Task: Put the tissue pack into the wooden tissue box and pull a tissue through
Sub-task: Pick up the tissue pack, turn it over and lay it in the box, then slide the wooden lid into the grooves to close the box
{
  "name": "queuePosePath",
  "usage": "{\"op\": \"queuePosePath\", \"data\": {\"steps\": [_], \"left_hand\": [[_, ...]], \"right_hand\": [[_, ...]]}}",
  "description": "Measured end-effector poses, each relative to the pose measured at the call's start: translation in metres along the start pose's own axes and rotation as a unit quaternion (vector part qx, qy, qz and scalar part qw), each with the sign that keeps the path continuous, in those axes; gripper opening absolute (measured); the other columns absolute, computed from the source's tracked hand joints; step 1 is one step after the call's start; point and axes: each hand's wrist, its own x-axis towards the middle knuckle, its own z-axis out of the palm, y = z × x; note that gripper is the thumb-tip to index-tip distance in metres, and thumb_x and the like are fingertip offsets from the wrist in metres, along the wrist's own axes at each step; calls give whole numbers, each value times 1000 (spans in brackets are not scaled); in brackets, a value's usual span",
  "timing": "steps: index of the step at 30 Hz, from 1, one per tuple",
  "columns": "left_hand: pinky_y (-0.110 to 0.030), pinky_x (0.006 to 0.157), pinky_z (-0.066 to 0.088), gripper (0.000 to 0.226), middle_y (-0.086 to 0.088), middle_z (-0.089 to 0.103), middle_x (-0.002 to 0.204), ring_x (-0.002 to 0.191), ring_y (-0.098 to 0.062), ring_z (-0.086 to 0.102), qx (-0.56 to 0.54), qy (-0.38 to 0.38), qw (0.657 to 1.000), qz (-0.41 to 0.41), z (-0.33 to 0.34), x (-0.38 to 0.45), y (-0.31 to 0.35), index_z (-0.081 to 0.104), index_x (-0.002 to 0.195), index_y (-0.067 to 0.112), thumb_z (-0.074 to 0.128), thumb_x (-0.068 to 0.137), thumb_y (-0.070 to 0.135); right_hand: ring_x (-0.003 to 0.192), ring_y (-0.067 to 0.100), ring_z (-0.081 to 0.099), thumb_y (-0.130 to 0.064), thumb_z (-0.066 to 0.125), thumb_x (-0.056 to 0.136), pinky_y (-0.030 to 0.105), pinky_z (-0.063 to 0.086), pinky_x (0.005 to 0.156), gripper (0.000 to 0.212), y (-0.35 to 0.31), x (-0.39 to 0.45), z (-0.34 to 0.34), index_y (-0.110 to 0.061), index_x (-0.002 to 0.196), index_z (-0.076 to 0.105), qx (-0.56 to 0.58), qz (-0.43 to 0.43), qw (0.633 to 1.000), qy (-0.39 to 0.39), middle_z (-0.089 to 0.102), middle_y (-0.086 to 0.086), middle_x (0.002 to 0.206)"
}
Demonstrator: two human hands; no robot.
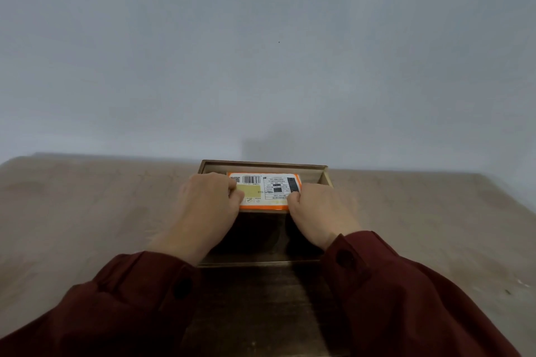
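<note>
— Where's the tissue pack (265, 190)?

— Inside the wooden box (262, 166), in its far half, close to the back wall. It lies flat with the printed label and barcode facing up, orange border all round.

— And the hands?

— Both are on the pack. The left hand (207, 206) has its fingers curled over the pack's left end, covering the corner of the label. The right hand (317, 211) pinches the pack's near right corner, fingers bent.

— Is the pack fully down in the box?

— Hard to say; the picture is soft there, and it may be sitting a little above the bottom. The near half of the box is dark and open.

— What's around the box?

— It sits on a pale wooden table (87, 211), with its far end against a plain grey wall (261, 52). Dark red sleeves (406, 298) reach in from the near side of the box.
</note>
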Motion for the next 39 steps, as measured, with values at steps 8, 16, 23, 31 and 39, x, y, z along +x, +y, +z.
{"op": "queuePosePath", "data": {"steps": [8,16,23,31,39], "left_hand": [[-25,74,42,24,-9,61,101,81,-15,49,-29,14,999,-12,2,0,-1,66,101,12,55,84,25],[-19,70,31,18,-8,58,105,87,-11,44,-81,31,996,5,-2,-7,1,68,94,11,61,79,21],[-22,73,33,16,-2,61,102,91,-13,47,-85,54,993,57,-7,-21,13,68,90,16,66,75,22],[-31,75,45,3,5,63,85,87,-14,56,-130,75,982,111,-15,-44,39,67,74,23,68,72,25],[-32,76,51,13,13,66,85,80,-2,57,-151,-44,976,150,4,-63,60,68,86,28,61,77,33]], "right_hand": [[76,23,56,-32,34,87,36,46,68,27,0,-1,1,-16,91,55,93,47,994,46,60,4,88],[79,4,46,-31,48,85,7,32,60,28,16,-8,5,-25,108,63,219,5,972,87,49,-7,101],[91,2,46,-27,59,80,6,34,71,12,22,-30,-1,-28,86,69,271,-21,944,188,56,-14,90],[65,4,52,-25,63,73,21,43,55,8,35,-60,-3,-32,70,64,308,12,924,227,56,-13,68],[60,-4,52,-34,65,73,12,30,50,16,52,-78,12,-41,63,54,262,59,955,127,57,-16,61]]}}
